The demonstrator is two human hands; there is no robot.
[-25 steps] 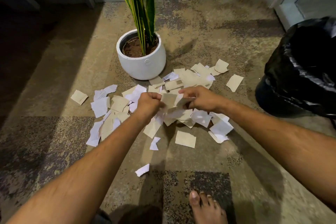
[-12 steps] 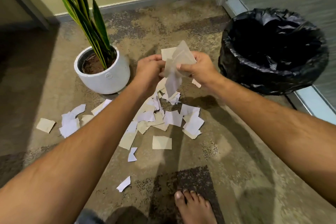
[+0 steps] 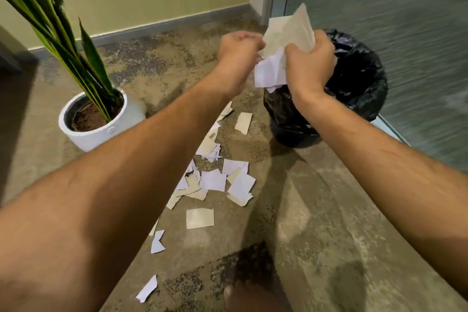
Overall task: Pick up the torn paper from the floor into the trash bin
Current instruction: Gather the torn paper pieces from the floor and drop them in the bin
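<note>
My right hand grips a bunch of torn paper pieces, white and beige, raised just in front of the trash bin, a bin lined with a black bag. My left hand is curled against the left side of the same bunch and holds it too. Several more torn paper pieces lie scattered on the floor below my left forearm, which hides part of them. A single beige piece lies apart, nearer to me.
A white pot with a tall striped plant stands on the floor at the left. A glass panel runs behind the bin at the right. My bare foot shows at the bottom edge.
Both hands lifted the bunch of paper off the floor and carried it up and to the right, from the pile to just in front of the bin.
</note>
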